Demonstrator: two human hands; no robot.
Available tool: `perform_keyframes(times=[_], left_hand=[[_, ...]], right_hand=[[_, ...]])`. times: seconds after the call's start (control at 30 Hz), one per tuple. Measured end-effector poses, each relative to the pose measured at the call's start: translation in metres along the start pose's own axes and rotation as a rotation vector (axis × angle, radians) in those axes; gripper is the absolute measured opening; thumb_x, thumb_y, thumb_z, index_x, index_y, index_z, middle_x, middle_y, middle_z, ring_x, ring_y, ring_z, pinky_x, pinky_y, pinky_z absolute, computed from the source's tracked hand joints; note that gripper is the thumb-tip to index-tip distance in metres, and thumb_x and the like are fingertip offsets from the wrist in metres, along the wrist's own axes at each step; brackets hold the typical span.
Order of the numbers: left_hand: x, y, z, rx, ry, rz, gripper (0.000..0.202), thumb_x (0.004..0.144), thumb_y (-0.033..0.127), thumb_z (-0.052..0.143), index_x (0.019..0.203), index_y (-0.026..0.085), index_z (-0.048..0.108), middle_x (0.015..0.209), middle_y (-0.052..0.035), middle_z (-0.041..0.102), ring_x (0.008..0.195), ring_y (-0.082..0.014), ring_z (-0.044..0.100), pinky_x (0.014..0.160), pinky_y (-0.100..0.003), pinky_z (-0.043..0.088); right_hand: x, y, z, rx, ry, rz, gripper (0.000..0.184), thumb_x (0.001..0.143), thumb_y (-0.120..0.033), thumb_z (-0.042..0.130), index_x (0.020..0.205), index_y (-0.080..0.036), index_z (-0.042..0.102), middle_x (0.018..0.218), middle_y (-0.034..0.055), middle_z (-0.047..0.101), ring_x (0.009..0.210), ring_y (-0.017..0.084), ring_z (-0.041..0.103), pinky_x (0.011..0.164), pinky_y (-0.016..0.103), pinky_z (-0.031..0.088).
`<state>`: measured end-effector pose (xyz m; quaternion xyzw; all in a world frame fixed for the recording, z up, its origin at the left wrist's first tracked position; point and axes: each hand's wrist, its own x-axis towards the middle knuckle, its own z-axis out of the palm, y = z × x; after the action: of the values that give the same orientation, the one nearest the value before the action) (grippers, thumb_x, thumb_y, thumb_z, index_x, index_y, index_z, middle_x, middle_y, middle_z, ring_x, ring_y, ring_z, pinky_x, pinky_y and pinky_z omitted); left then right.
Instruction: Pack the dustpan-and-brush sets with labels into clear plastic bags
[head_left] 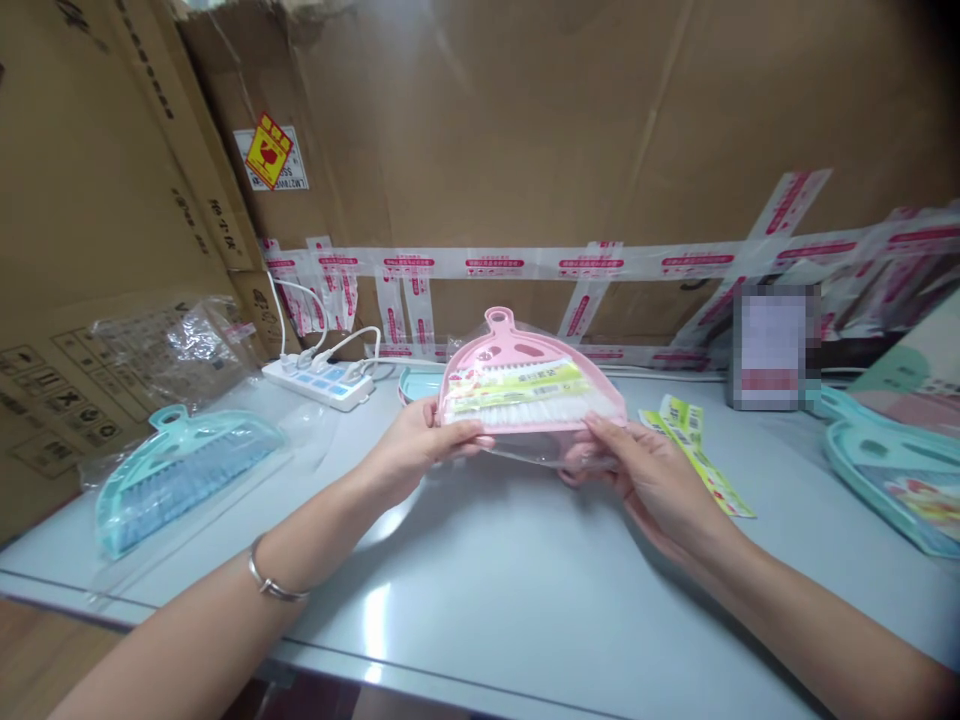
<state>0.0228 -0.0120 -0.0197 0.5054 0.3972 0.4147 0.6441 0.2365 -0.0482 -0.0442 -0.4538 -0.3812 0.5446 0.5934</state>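
A pink dustpan with a white brush and a green label [529, 380] sits inside a clear plastic bag, held just above the grey table [480, 560]. My left hand [420, 445] pinches the bag's left lower corner, thumb on top. My right hand [645, 470] grips the bag's open lower edge at the right, fingers curled under the clear plastic. A metal bangle is on my left wrist.
A teal dustpan and brush set in a bag [180, 475] lies at the left. A white power strip [319, 380] with cables sits at the back. Green paper labels [697, 445] lie right of centre. More teal dustpans [892, 470] are at the right. Taped cardboard walls surround the table.
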Motion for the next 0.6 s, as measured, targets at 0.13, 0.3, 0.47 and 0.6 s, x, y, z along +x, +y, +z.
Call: perform_keyframes(times=[0.13,0.3,0.47,0.6], left_hand=[[0.004,-0.005,0.002,0.031,0.151,0.012,0.019,0.069,0.028,0.074,0.075,0.013,0.063,0.063,-0.0046,0.068,0.057,-0.0116,0.064,0.055,-0.021,0.048],[0.005,-0.009,0.002,0.111,0.129,0.024,0.023,0.071,0.034,0.072,0.077,0.013,0.065,0.067,-0.0068,0.07,0.058,-0.0128,0.064,0.054,-0.021,0.048],[-0.005,0.01,-0.012,0.151,-0.135,0.068,0.062,0.065,0.029,0.078,0.123,0.021,0.055,0.121,-0.015,0.062,0.097,-0.0208,0.065,0.077,-0.03,0.052],[-0.015,0.026,-0.022,0.265,-0.255,0.134,0.108,0.05,0.012,0.084,0.141,0.037,0.032,0.145,-0.0143,0.038,0.112,-0.0282,0.058,0.089,-0.041,0.049]], right_hand=[[-0.001,-0.002,0.003,0.105,-0.02,0.081,0.024,0.065,-0.026,0.079,0.085,-0.017,0.067,0.083,0.0038,0.072,0.067,0.014,0.067,0.059,0.021,0.057],[0.002,-0.003,0.001,0.173,0.04,0.12,0.013,0.069,-0.013,0.073,0.08,-0.015,0.065,0.084,0.0045,0.071,0.072,0.013,0.068,0.067,0.017,0.059],[0.005,-0.003,-0.004,0.219,0.079,0.16,0.011,0.072,-0.009,0.068,0.08,-0.015,0.064,0.081,0.0044,0.072,0.07,0.013,0.069,0.066,0.015,0.059],[0.004,-0.004,-0.006,0.206,0.048,0.121,0.009,0.072,-0.012,0.069,0.078,-0.016,0.065,0.076,0.0032,0.071,0.068,0.014,0.069,0.064,0.015,0.059]])
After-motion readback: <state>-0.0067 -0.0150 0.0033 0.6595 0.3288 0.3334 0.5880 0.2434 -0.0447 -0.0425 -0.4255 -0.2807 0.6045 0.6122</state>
